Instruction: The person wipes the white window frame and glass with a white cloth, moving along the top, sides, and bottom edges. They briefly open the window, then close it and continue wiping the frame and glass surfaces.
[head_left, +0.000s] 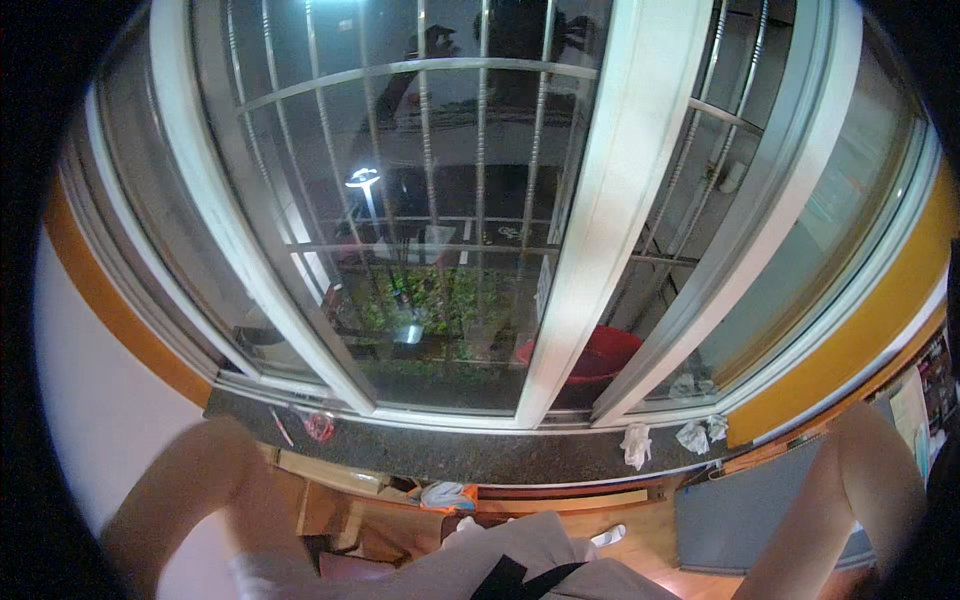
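Neither of my hands is in view. Only my bent left arm (202, 480) and bent right arm (825, 502) show, at the lower left and lower right. Before me stands a sliding window with white frames (622, 187) and metal security bars (424, 150) behind the glass. Below it runs a dark speckled stone sill (465, 454). On the sill's left lie a thin pen-like item (281, 427) and a small red item (319, 426). Toward its right are a crumpled white tissue (637, 446) and another crumpled tissue (693, 437).
Beyond the window sit a red basin (607, 352) and green plants (442, 300). Under the sill are cardboard boxes (330, 474) and an orange-and-white bag (448, 496). A white shoe (608, 535) rests on the wooden floor (641, 536), left of a grey panel (739, 517).
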